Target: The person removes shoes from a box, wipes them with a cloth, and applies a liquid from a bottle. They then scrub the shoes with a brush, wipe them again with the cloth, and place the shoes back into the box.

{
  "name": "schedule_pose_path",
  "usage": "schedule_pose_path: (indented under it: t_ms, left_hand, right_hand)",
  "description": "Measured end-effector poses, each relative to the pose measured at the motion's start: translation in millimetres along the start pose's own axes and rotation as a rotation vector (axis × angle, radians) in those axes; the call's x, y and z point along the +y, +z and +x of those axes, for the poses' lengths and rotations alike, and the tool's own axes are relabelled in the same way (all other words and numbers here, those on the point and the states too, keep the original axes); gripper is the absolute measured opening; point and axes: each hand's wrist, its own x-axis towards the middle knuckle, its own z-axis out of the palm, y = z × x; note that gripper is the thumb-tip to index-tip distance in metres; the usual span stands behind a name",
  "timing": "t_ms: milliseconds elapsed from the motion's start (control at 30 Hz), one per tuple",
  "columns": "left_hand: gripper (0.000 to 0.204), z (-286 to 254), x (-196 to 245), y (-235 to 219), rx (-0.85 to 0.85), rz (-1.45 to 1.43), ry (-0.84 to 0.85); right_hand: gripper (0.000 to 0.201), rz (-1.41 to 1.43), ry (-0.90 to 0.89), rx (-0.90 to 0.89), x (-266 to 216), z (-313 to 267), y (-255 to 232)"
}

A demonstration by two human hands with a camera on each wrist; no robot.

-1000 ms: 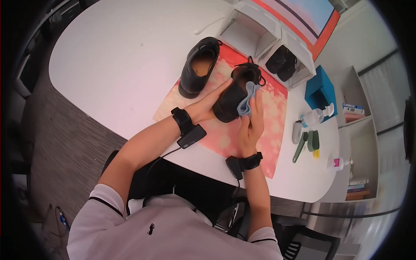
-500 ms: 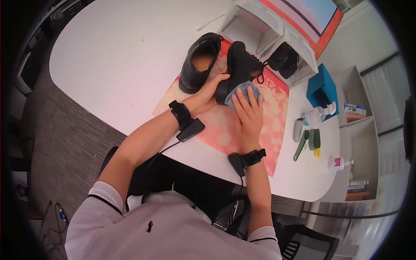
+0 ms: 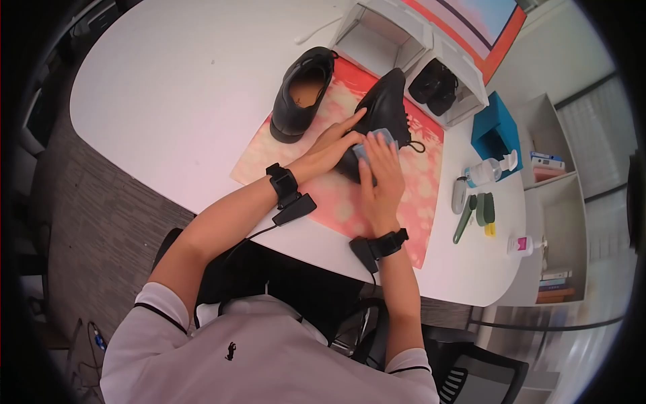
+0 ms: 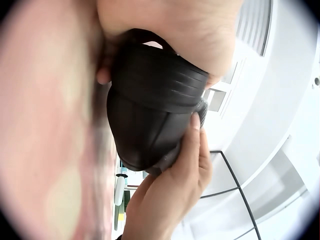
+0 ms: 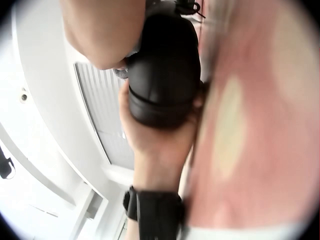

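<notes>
On its side, a black lace-up shoe (image 3: 387,94) is held over the patterned red mat (image 3: 417,209), its heel toward the person. The left hand (image 3: 331,147) grips it from the left near the heel, and in the left wrist view the palm lies along the sole edge. With the right hand (image 3: 383,182), the person holds a blue-grey cloth (image 3: 362,152) against the shoe's side, fingers spread over the cloth. The matching shoe (image 3: 286,122) stands upright on the mat's left part, opening up.
Two white boxes stand behind the mat; a pair of black shoes (image 3: 434,87) is in the right box (image 3: 471,111). Along the right lie a teal box (image 3: 494,128), a pump bottle (image 3: 481,174), green brushes (image 3: 464,219) and a small white bottle (image 3: 519,245).
The held shoe has been turned from opening-up onto its side, laces now to the right. The cloth has shifted along its side, and the left fingers have moved higher up the shoe.
</notes>
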Motion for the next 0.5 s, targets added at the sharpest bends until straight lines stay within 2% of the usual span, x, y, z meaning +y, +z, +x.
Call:
schedule_pose_path:
  t_ms: [133, 233, 333, 367, 467, 500]
  left_hand:
    - [0.072, -2.2, -0.5, -1.6, 0.020, -0.009, -0.018]
    - [0.067, -4.8, 6.4, 0.5, -0.054, 0.066, -0.121]
    - [0.067, -10.3, 16.9, 3.6, -0.116, 0.166, -0.125]
    - [0.068, -10.1, 16.0, 4.1, -0.104, 0.162, -0.093]
    - [0.071, -0.8, -2.1, 3.2, -0.039, 0.037, 0.030]
    - [0.069, -1.4, -4.1, 2.3, -0.040, -0.004, 0.008]
  right_hand:
    - [0.031, -0.006, -0.028, -0.025, -0.1, 7.7, -0.2]
    - [0.031, -0.057, 0.099, 0.050, 23.5, 10.7, -4.9]
    - [0.031, -0.084, 0.186, 0.110, 39.4, 10.3, -15.6]
    - [0.030, -0.083, 0.171, 0.124, 37.4, 7.4, -13.9]
    - [0.030, 0.008, 0.056, 0.009, 17.2, 2.8, -10.8]
    - [0.030, 0.041, 0.026, -0.018, 8.3, 2.6, -7.0]
